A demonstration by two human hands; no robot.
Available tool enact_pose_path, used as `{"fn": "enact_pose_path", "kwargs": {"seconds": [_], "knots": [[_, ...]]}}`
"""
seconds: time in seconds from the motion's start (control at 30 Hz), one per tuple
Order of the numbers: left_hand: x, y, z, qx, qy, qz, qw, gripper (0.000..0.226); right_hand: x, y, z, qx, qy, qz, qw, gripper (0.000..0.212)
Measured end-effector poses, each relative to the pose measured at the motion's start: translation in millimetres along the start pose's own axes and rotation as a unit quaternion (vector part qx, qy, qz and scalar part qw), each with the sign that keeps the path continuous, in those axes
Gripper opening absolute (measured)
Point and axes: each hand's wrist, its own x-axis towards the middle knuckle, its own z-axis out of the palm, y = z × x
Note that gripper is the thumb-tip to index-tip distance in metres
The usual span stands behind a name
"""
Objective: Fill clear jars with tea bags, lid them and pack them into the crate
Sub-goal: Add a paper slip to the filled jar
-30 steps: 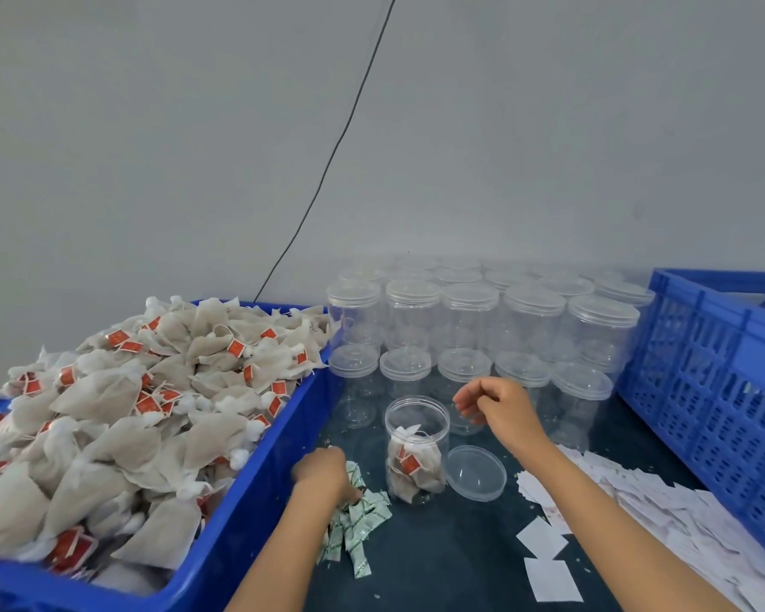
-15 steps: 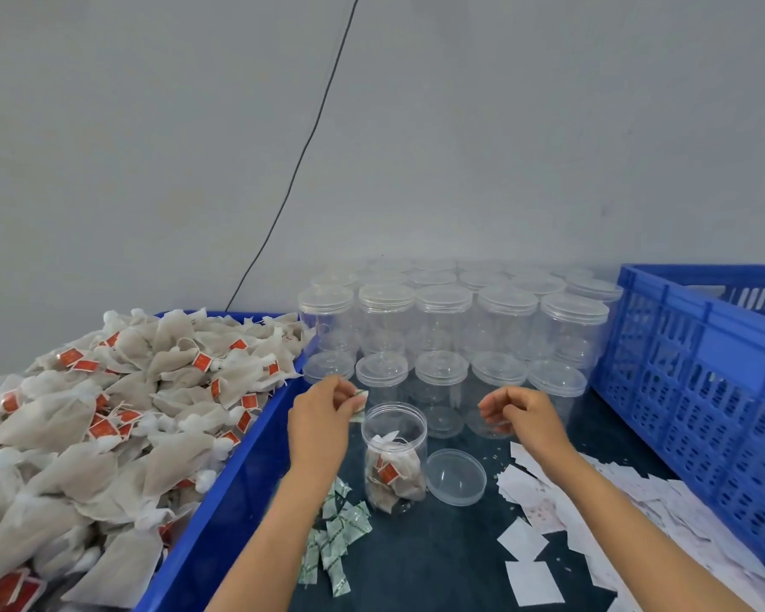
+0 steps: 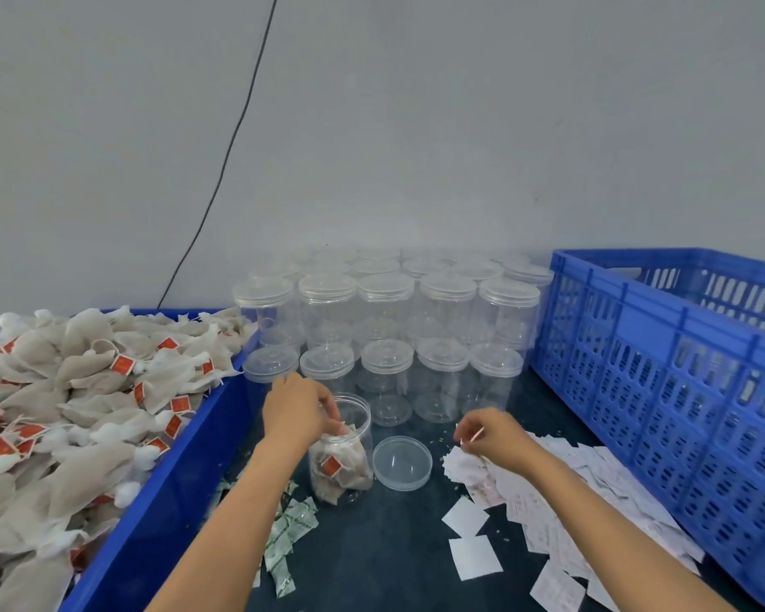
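Along the worktop's left edge stood a blue bin (image 3: 182, 470) heaped with tea bags (image 3: 85, 390), within easy reach of the hand that feeds the jar. Beside the bin, near the front edge, lay a loose pile of small green-printed sachets (image 3: 290, 534), apparently an extra item for each jar.

Toward the middle, the open jar (image 3: 343, 457) stood upright on the dark worktop (image 3: 372, 558), partly filled with tea bags. The left hand (image 3: 299, 413) reached over the jar's mouth, its fingertips dipped inside; the grip was curled, but whether it pinched a sachet or only pressed the contents down could not be told. The jar's lid (image 3: 402, 462) lay just beside it on the right, placed where it could be picked up once filling was done.

Behind these, against the worktop's back edge, stacked empty lidded jars (image 3: 385, 329) waited in rows, two tiers high.

To the right, the right hand (image 3: 495, 437) hovered over a scatter of white paper slips (image 3: 561, 501), its grip pinching one slip between thumb and forefinger, probably a label meant for the jar. At the right edge stood the blue crate (image 3: 663, 382); no packed jars showed in the visible part of it, so lidding and packing this jar were not yet done.
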Motion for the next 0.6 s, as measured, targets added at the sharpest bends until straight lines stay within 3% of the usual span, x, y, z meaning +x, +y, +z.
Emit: {"fn": "enact_pose_path", "kwargs": {"seconds": [0.07, 0.13, 0.23, 0.33, 0.43, 0.5, 0.6], "knots": [[-5, -6, 6, -0.138, 0.06, 0.037, 0.988, 0.013, -3, 4, 4, -0.081, -0.076, -0.012, 0.994, 0.028], [-12, -10, 13, -0.321, 0.1, 0.037, 0.941, 0.011, -5, 10, 10, -0.149, -0.106, -0.014, 0.983, 0.043], [-27, -17, 31, -0.473, 0.082, 0.014, 0.877, 0.043, -4, 16, 14, -0.177, -0.083, -0.025, 0.98, 0.04], [-42, -28, 55, -0.503, 0.032, 0.018, 0.863, 0.075, -1, 19, 13, -0.21, -0.053, -0.056, 0.975, 0.024], [-49, -33, 77, -0.475, -0.008, 0.026, 0.88, 0.109, -1, 16, 11, -0.213, -0.015, -0.06, 0.975, 0.017], [-49, -34, 87, -0.46, -0.013, 0.023, 0.888, 0.113, -1, 8, 7, -0.177, 0.053, -0.067, 0.981, 0.014], [-47, -35, 92, -0.471, -0.007, 0.024, 0.882, 0.102, -2, -25, -2, 0.033, 0.168, -0.112, 0.979, 0.018]]}}
